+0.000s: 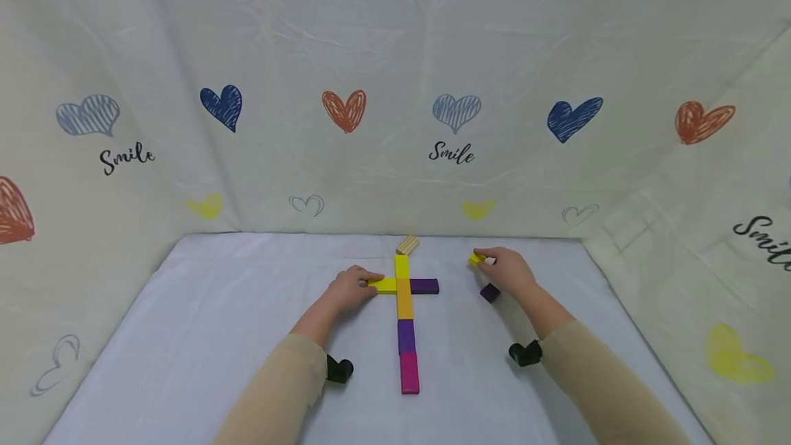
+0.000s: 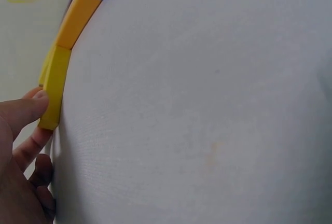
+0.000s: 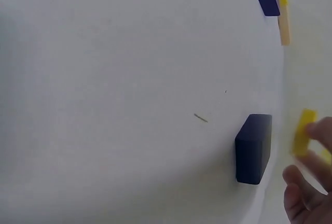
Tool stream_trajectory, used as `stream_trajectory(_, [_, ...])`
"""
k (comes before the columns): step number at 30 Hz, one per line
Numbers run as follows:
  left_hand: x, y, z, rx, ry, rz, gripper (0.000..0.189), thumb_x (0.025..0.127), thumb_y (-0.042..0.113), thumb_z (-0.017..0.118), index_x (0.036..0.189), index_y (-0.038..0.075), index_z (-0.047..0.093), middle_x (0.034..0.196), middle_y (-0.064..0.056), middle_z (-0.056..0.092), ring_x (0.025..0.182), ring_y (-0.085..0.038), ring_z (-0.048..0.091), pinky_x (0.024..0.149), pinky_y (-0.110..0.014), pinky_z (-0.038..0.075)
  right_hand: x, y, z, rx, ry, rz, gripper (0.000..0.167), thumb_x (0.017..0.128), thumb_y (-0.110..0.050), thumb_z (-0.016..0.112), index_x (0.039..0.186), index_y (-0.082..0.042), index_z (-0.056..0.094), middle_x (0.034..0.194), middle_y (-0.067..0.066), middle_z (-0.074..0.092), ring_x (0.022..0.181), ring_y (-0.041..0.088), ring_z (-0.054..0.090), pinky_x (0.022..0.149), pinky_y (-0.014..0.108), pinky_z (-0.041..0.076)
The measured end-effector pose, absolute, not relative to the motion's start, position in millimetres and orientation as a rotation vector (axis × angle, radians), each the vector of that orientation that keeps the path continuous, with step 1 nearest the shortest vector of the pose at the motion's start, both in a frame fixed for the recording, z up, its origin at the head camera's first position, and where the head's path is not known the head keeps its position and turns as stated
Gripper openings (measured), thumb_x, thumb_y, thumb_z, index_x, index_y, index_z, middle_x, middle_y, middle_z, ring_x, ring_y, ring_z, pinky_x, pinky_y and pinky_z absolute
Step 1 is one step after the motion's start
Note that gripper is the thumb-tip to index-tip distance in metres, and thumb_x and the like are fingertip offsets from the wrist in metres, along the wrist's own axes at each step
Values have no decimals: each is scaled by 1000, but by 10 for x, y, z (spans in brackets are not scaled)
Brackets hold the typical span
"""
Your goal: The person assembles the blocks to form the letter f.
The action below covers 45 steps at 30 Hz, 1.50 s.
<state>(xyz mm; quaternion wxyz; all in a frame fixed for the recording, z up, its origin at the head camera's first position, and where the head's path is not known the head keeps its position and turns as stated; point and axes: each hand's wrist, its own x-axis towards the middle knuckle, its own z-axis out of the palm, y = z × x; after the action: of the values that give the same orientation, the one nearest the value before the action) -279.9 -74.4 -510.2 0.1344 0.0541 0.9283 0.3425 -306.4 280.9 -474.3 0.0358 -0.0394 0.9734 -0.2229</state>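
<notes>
Flat coloured blocks form a cross on the white cloth. My left hand [image 1: 351, 288] pinches the outer end of a yellow block [image 2: 56, 81], the cross's left arm. An orange block [image 1: 404, 299] is at the crossing, and another yellow block [image 1: 402, 266] lies beyond it. To the right sticks out a dark purple block [image 1: 425, 286]. Nearer me come a purple block [image 1: 406, 336] and a magenta block [image 1: 410, 373]. Over on the right, my right hand [image 1: 508, 270] holds a small yellow block [image 3: 305, 132] between thumb and fingers. Below that hand is a loose dark block [image 3: 253, 149].
A pale wooden block [image 1: 408, 245] with striped grain lies angled at the cross's far end. Behind the table hangs a cream backdrop [image 1: 395, 177] printed with hearts. Dark wrist-worn devices, such as the left one [image 1: 339, 369], sit at both sleeve cuffs.
</notes>
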Motion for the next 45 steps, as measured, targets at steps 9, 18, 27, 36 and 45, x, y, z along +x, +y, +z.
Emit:
stream_trajectory(9, [-2803, -758, -5112, 147, 2681, 1010, 32, 96, 25, 65, 127, 33, 69, 134, -6, 55, 127, -32, 45, 107, -53, 37, -3312, 2576, -4763, -332, 3027, -608, 37, 96, -20, 65, 132, -15, 65, 125, 12, 66, 97, 27, 62, 83, 44, 51])
stream_trajectory(18, [-2793, -759, -5127, 166, 2656, 1049, 31, 96, 25, 66, 125, 32, 70, 132, -6, 56, 126, -32, 47, 106, -53, 38, -3532, 2253, -4828, -357, 3010, -526, 36, 99, -18, 59, 134, -11, 62, 134, 12, 61, 121, 33, 57, 101, 49, 46])
stream_trajectory(27, [-2829, -737, -5158, 197, 2678, 1008, 31, 97, 27, 65, 127, 34, 69, 134, -5, 55, 127, -32, 46, 107, -54, 37, -3683, 2025, -4909, -395, 3035, -413, 35, 100, -12, 57, 134, -5, 60, 133, 14, 60, 126, 34, 52, 108, 48, 39])
stream_trajectory(36, [-2816, -744, -5112, 201, 2691, 1003, 31, 96, 26, 66, 127, 33, 69, 131, -5, 56, 125, -31, 48, 105, -52, 39, -3750, 1875, -4950, -334, 3038, -410, 35, 100, -16, 58, 135, -8, 61, 131, 13, 61, 122, 32, 54, 105, 48, 42])
stream_trajectory(45, [-2820, -772, -5080, 188, 2691, 1003, 32, 97, 26, 65, 127, 33, 69, 131, -4, 56, 124, -31, 47, 105, -52, 39, -3800, 1787, -4949, -264, 3050, -421, 34, 100, -16, 59, 134, -11, 62, 131, 12, 60, 122, 30, 54, 105, 46, 43])
